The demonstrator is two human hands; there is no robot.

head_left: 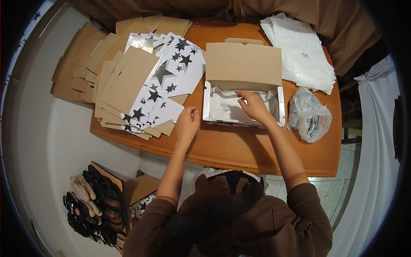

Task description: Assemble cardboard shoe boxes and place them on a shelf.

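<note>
On the wooden table stands a shoe box (244, 62) with its brown cardboard lid raised at the back. White tissue paper (267, 99) lines its inside, and a small dark marking (224, 107) shows on the lining. Over the box opening is my right hand (254, 106), its thumb and fingers apart, with nothing visible in it. Left of the box, above the table, my left hand (187, 123) is curled closed; whatever it may hold is hidden. Beside that hand lie flat box blanks with black stars (162, 73).
Brown cardboard blanks (124, 81) fill the table's left side. At the back right lies a stack of white sheets (295, 47). A clear plastic bag (309, 115) of small items sits right of the box. Several sandals (100, 197) are piled at lower left, by the wall.
</note>
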